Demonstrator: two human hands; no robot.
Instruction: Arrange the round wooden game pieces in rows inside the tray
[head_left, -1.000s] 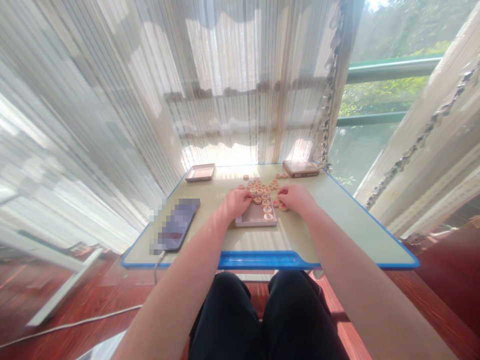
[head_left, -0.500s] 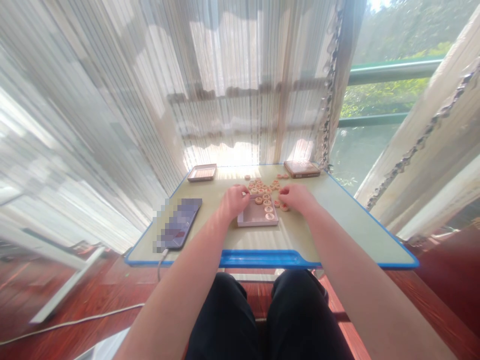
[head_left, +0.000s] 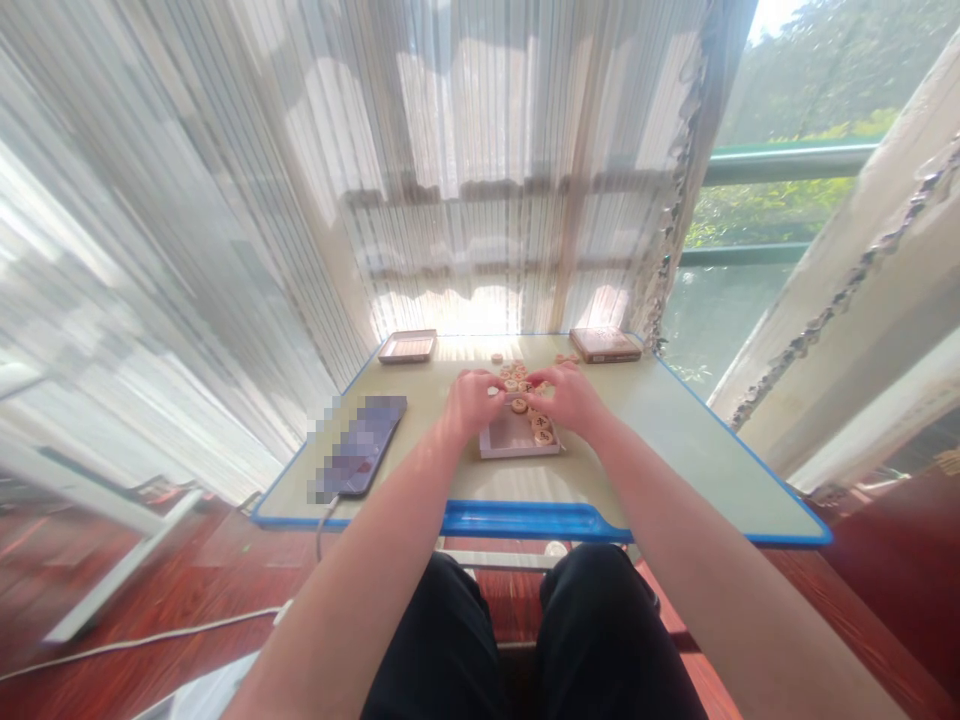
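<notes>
A shallow, light-coloured box [head_left: 517,452] lies on the table in front of me. Along its right side sit several round wooden xiangqi pieces with dark characters, and one more xiangqi piece [head_left: 519,405] is near its back edge. My left hand [head_left: 478,398] is closed at the box's back left corner; what its fingertips hold cannot be made out. Over the box's back right part, my right hand [head_left: 564,395] pinches a dark-marked xiangqi piece [head_left: 529,388]. Behind both hands, loose xiangqi pieces [head_left: 513,370] with reddish marks lie clustered, partly hidden by my fingers.
A tray-like box lid [head_left: 407,346] lies at the back left, and a flat closed box [head_left: 605,345] at the back right. On the left rests a phone [head_left: 365,450] with a cable. The table has a blue rim [head_left: 525,518]; curtains hang behind it.
My right hand has moved left from the loose pieces beside the box to its back edge, near my left hand. My left hand has stayed at the box's corner. The view has shifted slightly.
</notes>
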